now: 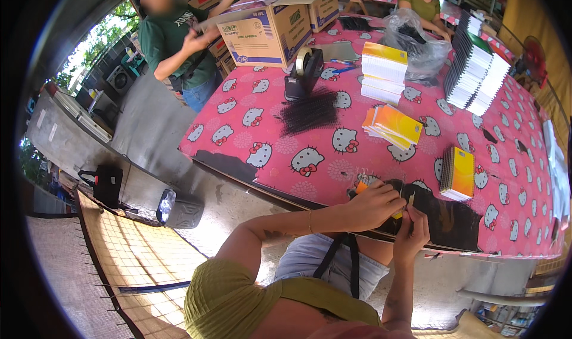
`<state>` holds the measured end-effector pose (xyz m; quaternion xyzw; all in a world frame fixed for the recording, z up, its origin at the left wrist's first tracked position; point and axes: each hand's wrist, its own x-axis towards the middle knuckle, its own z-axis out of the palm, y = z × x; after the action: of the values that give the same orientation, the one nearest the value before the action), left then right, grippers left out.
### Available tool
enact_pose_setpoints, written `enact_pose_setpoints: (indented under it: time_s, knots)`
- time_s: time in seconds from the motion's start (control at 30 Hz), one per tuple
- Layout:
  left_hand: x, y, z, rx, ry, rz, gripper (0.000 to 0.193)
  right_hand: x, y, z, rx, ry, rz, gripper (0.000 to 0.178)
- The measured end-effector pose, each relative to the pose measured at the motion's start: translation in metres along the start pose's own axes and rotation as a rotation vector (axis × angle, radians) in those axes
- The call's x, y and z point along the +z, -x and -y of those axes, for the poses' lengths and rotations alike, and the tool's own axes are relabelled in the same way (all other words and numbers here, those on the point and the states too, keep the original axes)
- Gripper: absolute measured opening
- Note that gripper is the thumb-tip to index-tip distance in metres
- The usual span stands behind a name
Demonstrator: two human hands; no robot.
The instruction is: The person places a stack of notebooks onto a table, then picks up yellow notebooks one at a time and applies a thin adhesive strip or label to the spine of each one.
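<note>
My left hand (381, 207) is closed, fingers pinched, over the dark bare patch (456, 223) at the table's near edge. Close beside it on the right, my right hand (413, 230) is closed too, with thumb and fingers pressed together near a small pale strip (411, 199). An orange-and-yellow thing (361, 187) shows from under my left hand; most of it is hidden, so its kind is unclear. To the right of my hands lies a small stack of yellow spiral notebooks (457, 171). Farther off, several loose yellow-orange booklets (393, 126) lie fanned out.
On the pink patterned table (238, 142) are black binding coils (310, 112), a tape dispenser (304, 74), a booklet stack (383, 71), tall spiral-notebook stacks (476, 71), and a plastic bag (417, 44). A person in green (179, 47) stands by cardboard boxes (262, 35); another person (420, 5) is across.
</note>
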<state>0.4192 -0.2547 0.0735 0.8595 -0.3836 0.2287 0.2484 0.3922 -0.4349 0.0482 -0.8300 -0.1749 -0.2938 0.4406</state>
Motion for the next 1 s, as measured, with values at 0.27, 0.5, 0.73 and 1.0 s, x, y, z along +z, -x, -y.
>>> enact_pose_setpoints:
  time_s: [0.27,0.5,0.73,1.0]
  knots:
    - [-0.013,-0.006,0.002,-0.002,0.244,0.055,0.033,-0.015,-0.012,0.007,0.407,-0.29,0.407,0.034]
    - [-0.04,0.004,0.025,-0.267,0.158,-0.264,0.03,-0.043,-0.046,-0.005,0.003,-0.083,0.052,0.055]
    - [-0.019,0.016,0.017,-0.211,0.168,0.003,0.027,-0.077,-0.096,-0.077,-0.186,0.54,-0.153,0.061]
    - [-0.015,0.012,0.027,-0.215,0.164,-0.002,0.028,-0.067,-0.091,-0.094,-0.117,0.639,0.121,0.046]
